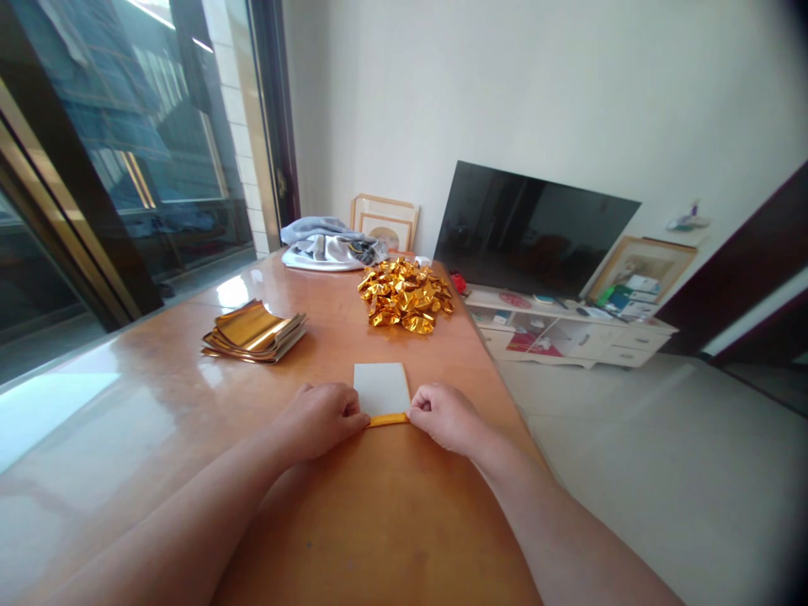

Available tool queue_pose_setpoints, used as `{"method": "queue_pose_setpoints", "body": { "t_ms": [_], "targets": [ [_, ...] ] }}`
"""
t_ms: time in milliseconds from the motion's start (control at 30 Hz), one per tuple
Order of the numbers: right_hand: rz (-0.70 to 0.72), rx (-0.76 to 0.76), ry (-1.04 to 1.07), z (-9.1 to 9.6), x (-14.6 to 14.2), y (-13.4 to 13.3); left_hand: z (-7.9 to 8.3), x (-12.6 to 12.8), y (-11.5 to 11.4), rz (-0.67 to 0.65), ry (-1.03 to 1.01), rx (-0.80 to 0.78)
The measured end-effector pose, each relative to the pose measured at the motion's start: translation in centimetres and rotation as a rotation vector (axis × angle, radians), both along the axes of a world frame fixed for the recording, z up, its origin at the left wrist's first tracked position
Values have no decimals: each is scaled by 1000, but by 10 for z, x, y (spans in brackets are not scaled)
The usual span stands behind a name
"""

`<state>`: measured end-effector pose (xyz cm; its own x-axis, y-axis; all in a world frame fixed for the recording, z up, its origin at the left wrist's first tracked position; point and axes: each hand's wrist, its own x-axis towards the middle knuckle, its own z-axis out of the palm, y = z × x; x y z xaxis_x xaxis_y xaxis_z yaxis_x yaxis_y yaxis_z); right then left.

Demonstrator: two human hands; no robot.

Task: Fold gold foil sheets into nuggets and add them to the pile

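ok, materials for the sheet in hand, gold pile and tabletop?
Sheet: probably paper; matte pale face with a gold fold along the near edge.
Gold pile: likely foil or foil-faced paper; mirror-like glints on sharp creases.
Tabletop: wood-coloured, glossy; bright reflections suggest lacquer or a clear cover, core unclear.

No legible text, brand or number. Small white cardboard boxes (642, 284) on the long white wooden cabinet (606, 341): any print too small. Round red flat piece (514, 300) on the cabinet: pattern or lettering, can't tell.
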<state>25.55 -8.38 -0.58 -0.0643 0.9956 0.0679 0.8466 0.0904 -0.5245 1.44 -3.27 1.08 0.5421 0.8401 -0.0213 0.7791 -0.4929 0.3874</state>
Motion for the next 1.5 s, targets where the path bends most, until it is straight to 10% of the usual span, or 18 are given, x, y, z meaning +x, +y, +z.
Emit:
{"method": "queue_pose_setpoints", "body": {
  "t_ms": [1500],
  "targets": [
    [25, -16, -97, 10, -3, -5, 10, -5, -2, -32, -70, -113]
  ]
}}
